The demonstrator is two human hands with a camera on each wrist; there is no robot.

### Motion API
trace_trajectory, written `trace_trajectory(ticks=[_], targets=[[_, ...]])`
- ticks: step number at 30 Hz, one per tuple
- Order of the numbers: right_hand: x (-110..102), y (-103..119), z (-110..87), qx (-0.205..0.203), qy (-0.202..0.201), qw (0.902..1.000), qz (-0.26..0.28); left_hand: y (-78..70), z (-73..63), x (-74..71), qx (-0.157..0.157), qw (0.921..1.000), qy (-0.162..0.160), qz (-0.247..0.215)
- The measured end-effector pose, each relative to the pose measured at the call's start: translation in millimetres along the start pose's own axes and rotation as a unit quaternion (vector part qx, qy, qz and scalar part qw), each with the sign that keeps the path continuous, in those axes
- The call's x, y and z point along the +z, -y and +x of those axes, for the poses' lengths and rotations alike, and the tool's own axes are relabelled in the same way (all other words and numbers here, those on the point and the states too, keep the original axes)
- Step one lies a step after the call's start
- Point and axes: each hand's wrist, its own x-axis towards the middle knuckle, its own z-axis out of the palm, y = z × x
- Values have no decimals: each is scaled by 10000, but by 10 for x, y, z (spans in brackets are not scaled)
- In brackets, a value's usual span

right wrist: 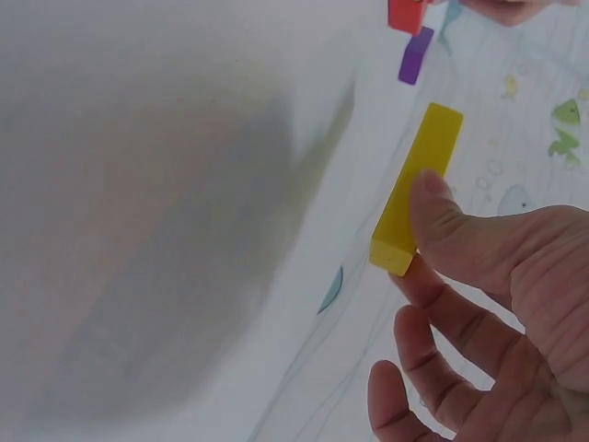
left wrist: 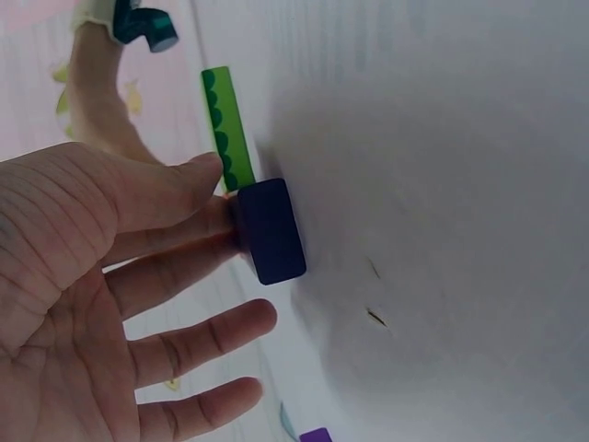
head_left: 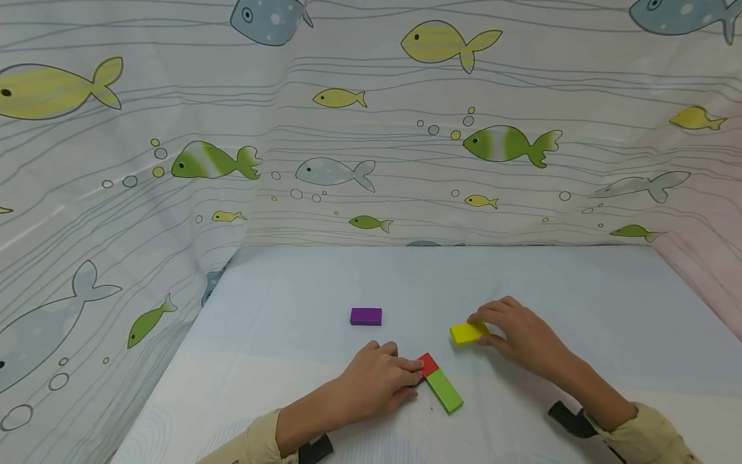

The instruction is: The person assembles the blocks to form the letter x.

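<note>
My left hand lies on the table, thumb and forefinger pinching the end of a small red block. In the left wrist view this block shows dark blue beside my left hand, whose other fingers are spread. A green block butts against it. My right hand pinches a yellow block lying flat on the table. In the right wrist view the thumb of my right hand presses the yellow block's side. A purple block lies alone, farther back.
The pale table is walled on three sides by a fish-print curtain. The red block and the purple block show at the top of the right wrist view. Dark straps sit on both wrists.
</note>
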Motion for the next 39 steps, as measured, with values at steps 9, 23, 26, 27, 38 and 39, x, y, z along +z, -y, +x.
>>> trace_trajectory(ticks=[9,23,26,27,38,39], targets=[[24,36,17,-18,90,10000,31,2,13,-8,10,10000,31,2],[93,103,35,-233,252,9994,51,-2,12,-18,76,9999,-57,78],[105,110,36,-254,300,9992,55,-1,11,-20,79,9999,-43,87],[107,113,36,-259,310,9992,61,0,12,-23,74,9999,-29,81],[123,159,57,-334,369,9987,68,11,16,-37,24,10000,82,-23],[126,162,60,-328,381,9987,61,11,16,-36,16,10000,86,-32]])
